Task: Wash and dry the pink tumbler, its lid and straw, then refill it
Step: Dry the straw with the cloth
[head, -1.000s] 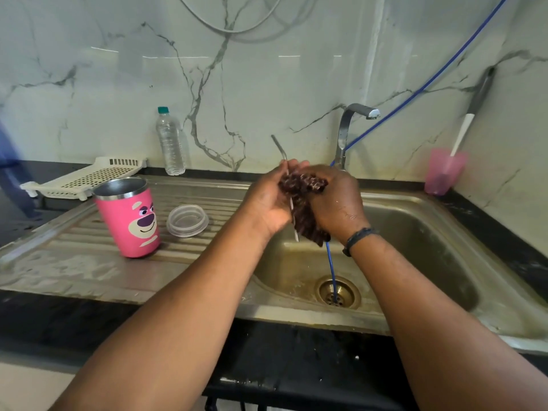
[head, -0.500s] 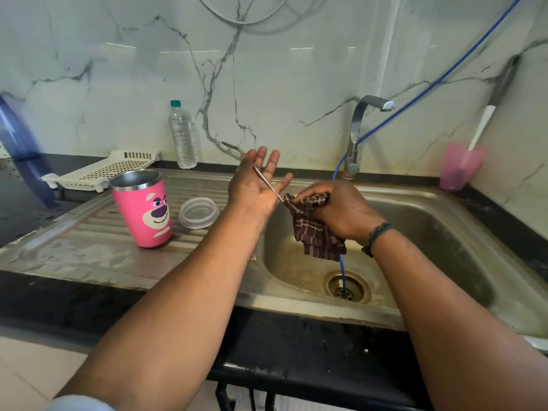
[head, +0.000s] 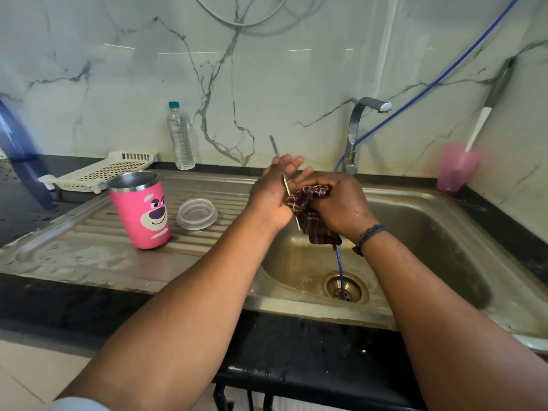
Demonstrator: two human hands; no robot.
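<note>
The pink bear-faced tumbler (head: 139,212) stands upright and uncovered on the steel drainboard, with its clear lid (head: 197,214) lying flat just to its right. Over the sink basin, my left hand (head: 269,197) has its fingers stretched upward, and the thin metal straw (head: 274,145) lies slanted across them. Its top end pokes above my fingertips. My right hand (head: 341,206) grips a dark checked cloth (head: 311,215) bunched against the straw's lower part, and the cloth's tail hangs into the basin.
The steel sink (head: 415,194) has a tap (head: 355,129) behind it, and a blue hose (head: 444,72) runs down into the drain (head: 345,287). A water bottle (head: 180,136) and a white slotted tray (head: 109,170) sit at the back left. A pink cup (head: 456,167) holding a brush stands at the right.
My hands have come back together: the right hand with the cloth moved up against the left palm and straw, and the left fingers are less spread than half a second ago.
</note>
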